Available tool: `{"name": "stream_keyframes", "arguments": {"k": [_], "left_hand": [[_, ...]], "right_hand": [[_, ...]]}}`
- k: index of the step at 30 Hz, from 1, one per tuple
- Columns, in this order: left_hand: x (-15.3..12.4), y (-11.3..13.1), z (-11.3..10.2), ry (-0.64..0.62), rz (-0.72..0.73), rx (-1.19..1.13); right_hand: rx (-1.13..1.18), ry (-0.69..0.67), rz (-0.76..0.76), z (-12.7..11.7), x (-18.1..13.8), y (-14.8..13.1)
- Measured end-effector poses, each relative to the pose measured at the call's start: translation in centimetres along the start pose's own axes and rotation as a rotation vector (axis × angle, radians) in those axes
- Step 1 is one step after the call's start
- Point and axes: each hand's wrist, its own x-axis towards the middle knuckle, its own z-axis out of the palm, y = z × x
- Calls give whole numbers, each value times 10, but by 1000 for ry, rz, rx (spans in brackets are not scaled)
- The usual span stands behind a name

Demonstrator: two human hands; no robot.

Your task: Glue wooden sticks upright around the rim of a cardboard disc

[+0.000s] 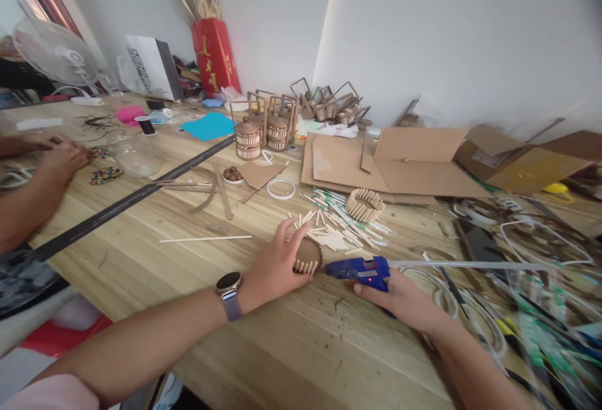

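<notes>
**Desk:** What have the hands got?

**Me:** My left hand (277,266) is curled on a round cardboard disc (308,254) lying flat on the wooden table (155,253), near the middle. Fingers bent over its far edge, thumb at the near side, which I judge pins it flat. A row of short wooden sticks (305,266) stands upright along its near rim.

**Desk:** And the other?

**Me:** My right hand (399,300) is wrapped around a blue hot glue gun (360,269), nozzle pointing left, just beside the disc's right edge. A red light shows on its body, and a long glue stick (470,265) juts out the back to the right. Held low and level, I think, so the tip meets the foot of the sticks.

**Desk:** Supplies?

**Me:** A loose pile of cut sticks (333,231) lies just beyond the disc, close enough to pick from. Farther right sits a finished ring of sticks (364,204), with flattened cardboard sheets (390,162) behind it. Small slatted baskets (263,131) stand toward the far wall.

**Desk:** Anyone else?

**Me:** Another person's hand (63,159) rests on the table at far left, by some beads (106,175) and a clear jar (134,154), well apart from mine
</notes>
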Motion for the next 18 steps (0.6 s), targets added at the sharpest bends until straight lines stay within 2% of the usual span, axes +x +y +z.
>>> {"name": "stream_keyframes", "arguments": {"k": [18], "left_hand": [[0,1,0,-5,-12,2]], "right_hand": [[-12,20,9,0,2,-6]]}}
